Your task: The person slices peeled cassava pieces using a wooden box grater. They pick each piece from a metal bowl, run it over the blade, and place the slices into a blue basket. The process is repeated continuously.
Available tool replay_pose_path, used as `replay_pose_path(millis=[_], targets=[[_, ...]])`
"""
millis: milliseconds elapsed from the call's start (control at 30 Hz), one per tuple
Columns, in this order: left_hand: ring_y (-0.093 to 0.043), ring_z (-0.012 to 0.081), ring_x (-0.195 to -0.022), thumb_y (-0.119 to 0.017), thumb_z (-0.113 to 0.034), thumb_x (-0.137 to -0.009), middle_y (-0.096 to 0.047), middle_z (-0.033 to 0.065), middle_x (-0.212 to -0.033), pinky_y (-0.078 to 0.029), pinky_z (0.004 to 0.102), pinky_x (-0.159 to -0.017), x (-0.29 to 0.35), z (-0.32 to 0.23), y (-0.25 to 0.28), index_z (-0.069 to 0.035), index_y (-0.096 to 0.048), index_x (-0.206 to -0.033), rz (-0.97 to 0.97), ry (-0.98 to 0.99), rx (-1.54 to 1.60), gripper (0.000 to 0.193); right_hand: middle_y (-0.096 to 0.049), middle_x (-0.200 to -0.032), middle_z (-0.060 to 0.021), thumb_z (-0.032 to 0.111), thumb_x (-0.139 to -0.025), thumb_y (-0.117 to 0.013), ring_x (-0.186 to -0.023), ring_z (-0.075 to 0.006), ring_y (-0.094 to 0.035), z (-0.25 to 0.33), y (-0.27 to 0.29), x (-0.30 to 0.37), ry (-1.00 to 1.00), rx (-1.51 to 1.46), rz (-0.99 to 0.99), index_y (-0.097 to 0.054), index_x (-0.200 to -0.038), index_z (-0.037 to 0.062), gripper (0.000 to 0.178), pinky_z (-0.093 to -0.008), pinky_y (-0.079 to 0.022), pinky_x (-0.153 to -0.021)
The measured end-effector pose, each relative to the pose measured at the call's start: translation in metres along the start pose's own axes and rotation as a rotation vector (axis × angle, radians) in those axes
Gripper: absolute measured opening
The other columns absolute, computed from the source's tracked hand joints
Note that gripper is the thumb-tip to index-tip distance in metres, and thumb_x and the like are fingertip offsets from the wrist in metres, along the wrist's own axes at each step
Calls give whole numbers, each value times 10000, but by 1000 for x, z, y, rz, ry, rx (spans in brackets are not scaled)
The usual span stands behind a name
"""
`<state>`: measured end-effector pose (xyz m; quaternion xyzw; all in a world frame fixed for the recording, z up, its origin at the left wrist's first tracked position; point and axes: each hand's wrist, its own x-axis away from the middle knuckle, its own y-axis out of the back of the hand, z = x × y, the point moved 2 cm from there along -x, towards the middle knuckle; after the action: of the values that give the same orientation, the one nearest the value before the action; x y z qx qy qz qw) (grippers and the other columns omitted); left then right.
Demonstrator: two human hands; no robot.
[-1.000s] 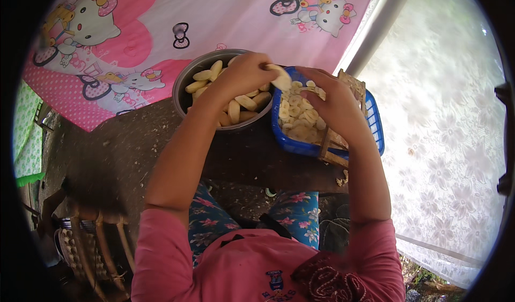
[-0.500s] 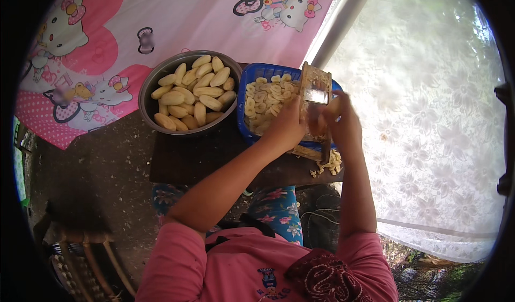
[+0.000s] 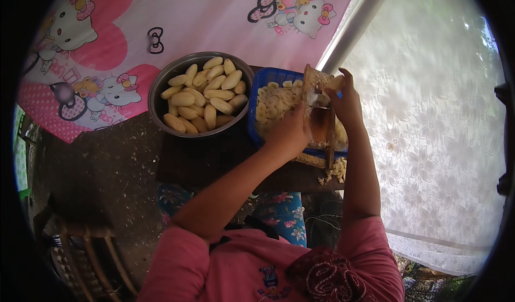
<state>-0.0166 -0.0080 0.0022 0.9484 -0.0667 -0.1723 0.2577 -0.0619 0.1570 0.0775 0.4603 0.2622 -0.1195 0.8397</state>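
My left hand [image 3: 288,133] is closed on the left edge of a wooden slicer [image 3: 320,127], which lies aslant across a blue plastic basket [image 3: 256,82]. A metal blade shows near the slicer's middle. In my right hand [image 3: 348,102] is a peeled banana [image 3: 336,83], pinched in the fingers over the slicer's far end, beyond the blade. Round banana slices [image 3: 274,102] fill the basket's left part under the slicer. To the left stands a metal bowl [image 3: 154,103] heaped with whole peeled bananas [image 3: 205,94].
Bowl and basket stand on a dark wooden bench [image 3: 188,162] in front of my knees. Banana scraps [image 3: 338,172] lie by the slicer's near end. A pink printed cloth [image 3: 204,23] hangs beyond, a white lace curtain [image 3: 424,141] at the right. A wooden seat frame [image 3: 88,237] stands lower left.
My right hand has moved away from me with the banana, from beside the blade to the slicer's far end. The left hand keeps its hold. The whole view has shifted slightly.
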Motion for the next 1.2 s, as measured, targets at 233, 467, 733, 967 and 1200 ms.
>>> replay_pose_path(millis=[233, 467, 733, 967, 1200], targets=[[-523, 444, -1167, -470, -134, -948, -487, 313, -1276, -446, 461, -990, 7, 3, 11, 31, -282, -1463, 53, 46, -6, 572, -652, -1098, -246, 152, -847, -700, -1036, -409, -637, 25, 12, 61, 67, 71, 109, -445, -1362, 103, 577, -456, -507, -833], [-525, 437, -1179, -471, -142, -948, -467, 318, -1317, -448, 456, -994, 5, 2, 14, 32, -277, -1465, 66, 21, 15, 580, -675, -1006, -249, 141, -868, -688, -1006, -379, -668, -3, -12, -5, -117, -16, -24, -448, -1343, 110, 533, -447, -526, -809], [-544, 432, -1155, -466, -156, -943, -474, 321, -1302, -461, 472, -965, 2, 2, 11, 17, -257, -1482, 105, 78, 27, 603, -676, -1090, -215, 102, -830, -691, -1072, -368, -655, 38, 11, 81, -174, -29, 83, -501, -1312, 111, 519, -395, -533, -865], [-558, 421, -1121, -476, -133, -937, -528, 314, -1220, -468, 475, -939, -1, 4, 12, 21, -300, -1462, 55, 48, 75, 575, -697, -973, -197, 135, -842, -719, -927, -301, -698, -10, -21, -16, -201, 19, 7, -484, -1315, 97, 530, -378, -537, -763], [-554, 424, -1126, -477, -124, -937, -514, 304, -1250, -469, 472, -941, 4, 5, 10, 26, -313, -1451, 46, 96, 100, 560, -692, -1011, -196, 129, -811, -726, -959, -338, -690, 43, 9, 83, -60, 18, 50, -498, -1317, 130, 555, -407, -539, -779]])
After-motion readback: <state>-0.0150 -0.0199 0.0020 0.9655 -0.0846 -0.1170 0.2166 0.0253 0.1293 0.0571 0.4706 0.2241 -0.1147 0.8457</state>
